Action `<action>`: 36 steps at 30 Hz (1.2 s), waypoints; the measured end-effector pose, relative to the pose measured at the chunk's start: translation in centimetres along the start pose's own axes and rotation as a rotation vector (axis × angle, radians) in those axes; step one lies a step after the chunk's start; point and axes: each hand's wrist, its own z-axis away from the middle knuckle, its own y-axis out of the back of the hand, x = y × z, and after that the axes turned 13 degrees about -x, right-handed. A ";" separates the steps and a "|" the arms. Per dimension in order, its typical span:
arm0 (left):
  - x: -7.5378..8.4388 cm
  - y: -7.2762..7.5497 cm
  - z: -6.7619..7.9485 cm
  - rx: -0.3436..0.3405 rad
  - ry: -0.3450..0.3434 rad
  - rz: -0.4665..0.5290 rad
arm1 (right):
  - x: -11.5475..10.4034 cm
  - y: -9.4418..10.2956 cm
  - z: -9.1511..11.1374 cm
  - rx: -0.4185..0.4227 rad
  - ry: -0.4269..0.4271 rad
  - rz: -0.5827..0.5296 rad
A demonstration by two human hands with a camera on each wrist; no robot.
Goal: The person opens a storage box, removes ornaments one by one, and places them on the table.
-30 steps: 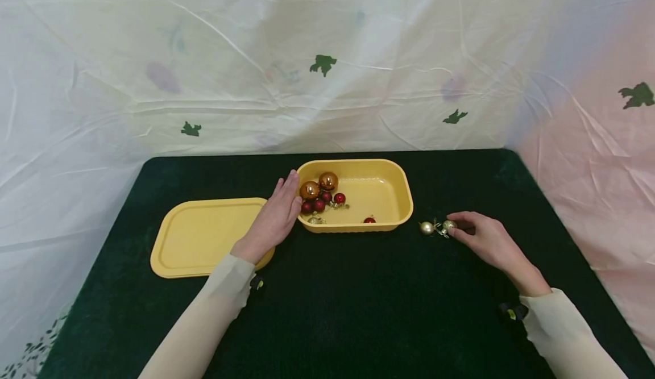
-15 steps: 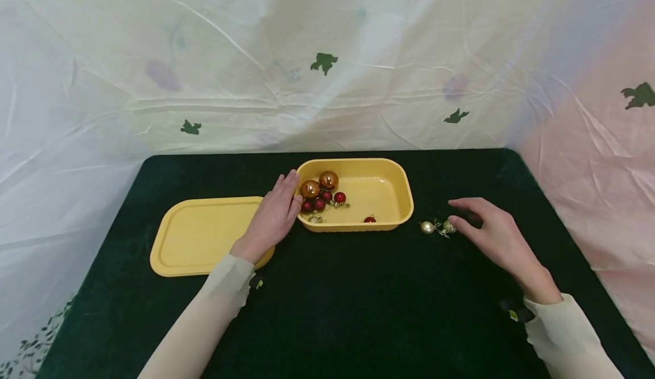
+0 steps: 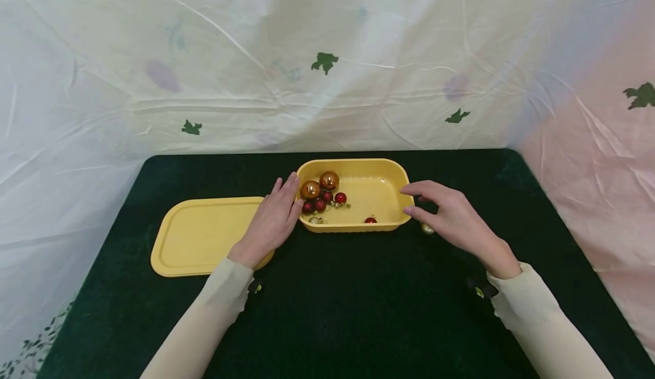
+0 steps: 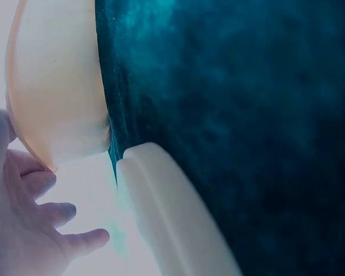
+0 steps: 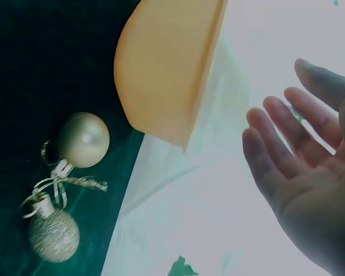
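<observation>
A yellow plastic box [image 3: 378, 197] stands at the back of the table. In its left part lie two copper baubles [image 3: 329, 181] and several small red baubles [image 3: 319, 205]; another red bauble [image 3: 370, 220] is by the front wall. My left hand [image 3: 273, 214] rests its straight fingers against the box's left end. The right hand [image 3: 450, 214] hovers by the right end, fingers spread and holding nothing. Below it on the cloth lie two gold baubles, one smooth bauble [image 5: 85, 140] and one glittery bauble [image 5: 54, 236], joined by ribbon; the hand mostly covers them in the head view.
A yellow lid [image 3: 204, 237] lies flat left of the box, partly under the left forearm. Dark green cloth [image 3: 348, 305] covers the table. Pale patterned fabric [image 3: 378, 83] hangs behind and at the sides.
The right hand has let go of the glittery gold bauble, lifted and moved left to the box's right end. The left hand and the box have stayed in place.
</observation>
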 end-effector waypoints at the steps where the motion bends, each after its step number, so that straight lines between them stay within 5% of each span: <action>1: 0.0 0.0 0.0 -0.001 0.001 0.002 | 0.0 0.1 -0.5 -0.027 0.010 -0.011; 12: 0.1 -0.1 -0.1 -0.013 0.000 0.020 | 0.7 0.5 -5.6 -0.298 -0.005 -0.052; 24: 0.1 0.0 0.1 -0.005 -0.014 0.016 | 1.2 -0.5 -8.7 -0.600 -0.007 -0.033; 36: 0.4 0.2 0.2 -0.024 0.001 0.033 | 1.4 -1.1 -10.2 -0.763 -0.030 -0.055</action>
